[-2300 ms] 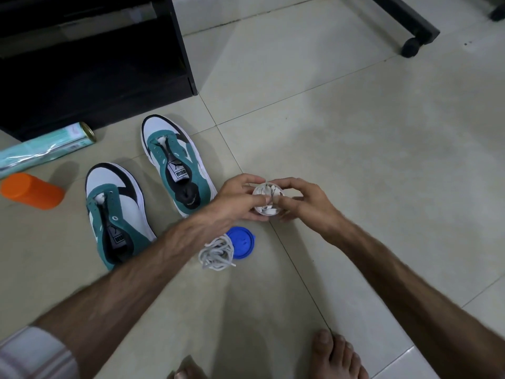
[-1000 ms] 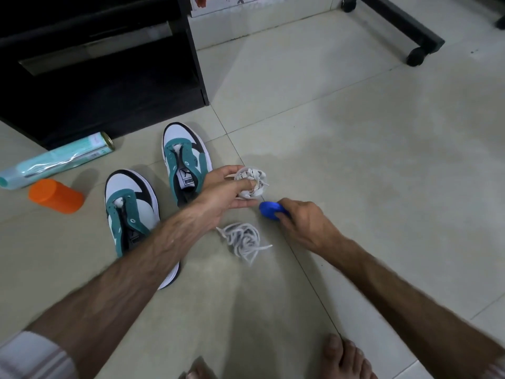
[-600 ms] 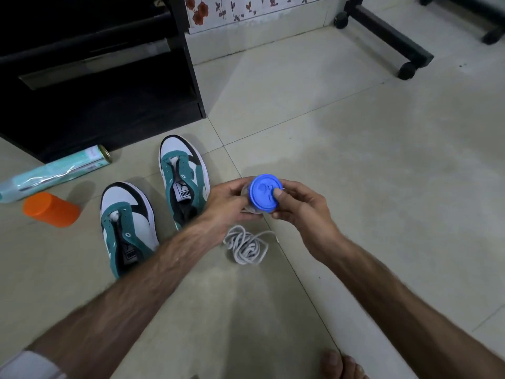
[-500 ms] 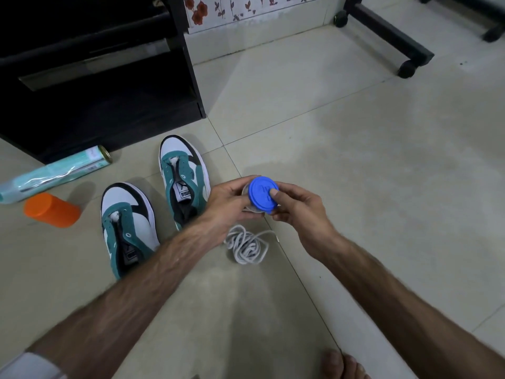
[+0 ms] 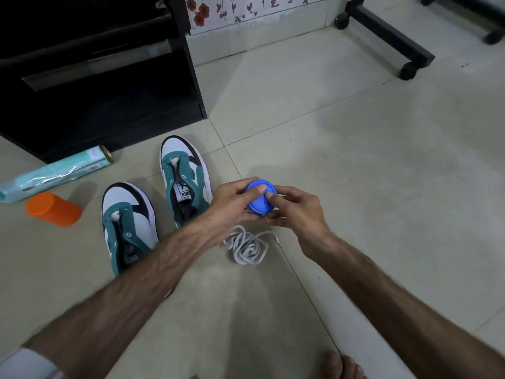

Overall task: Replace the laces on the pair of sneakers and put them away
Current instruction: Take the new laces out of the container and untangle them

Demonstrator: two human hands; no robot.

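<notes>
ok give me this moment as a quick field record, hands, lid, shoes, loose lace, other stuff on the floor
left hand: grips round blue plastic lid, thumb on top
right hand: holds same lid, thumb pressing
under lid: hidden
green-and-white sneakers: side by side on tiled floor, unlaced
loose white lace bundle: on floor below hands
orange plastic canister: lying left of sneakers

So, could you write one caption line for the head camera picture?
Both hands press a blue lid closed above loose white laces, beside unlaced green sneakers.
</notes>
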